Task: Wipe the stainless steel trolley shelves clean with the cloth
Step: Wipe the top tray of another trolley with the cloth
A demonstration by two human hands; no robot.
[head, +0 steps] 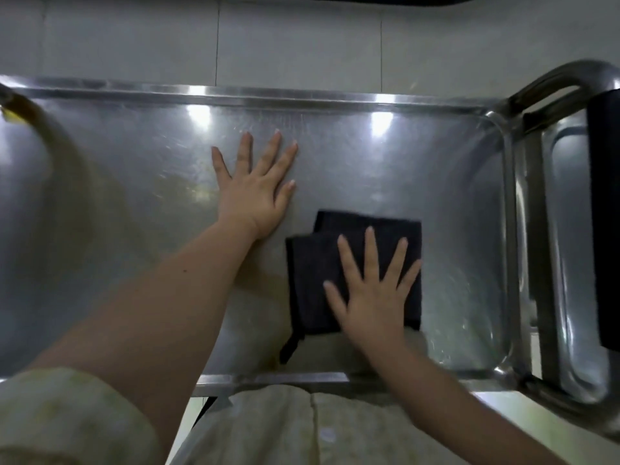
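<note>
Looking straight down onto the top shelf [453, 182] of the stainless trolley, with a raised rim all round and light glare along the far edge. Got the dark cloth [312, 280] lying folded on the steel, right of middle and toward the near edge, with a narrow tail trailing off its near left corner. Pressing down on it with the right hand [372, 290], palm flat, fingers straight and spread, not curled round anything, covering the cloth's near right part. Resting the left hand [255, 193] flat on the bare metal just beyond and left of the cloth, fingers spread too, holding nothing. Can't tell whether the heel of that hand touches the cloth's far left corner or just sits close to it. Seeing plenty of faint smears and scratch marks on the steel around both hands. Over at the right end, catching the curved tube handle [563, 78] with something black [604, 213] on it, too cropped to say what, plus a lower shelf [577, 263] peeking through underneath. Also seeing pale tiles [302, 38] beyond the far rim and a pale sleeve [67, 414] bunched on the left arm at bottom left.
</note>
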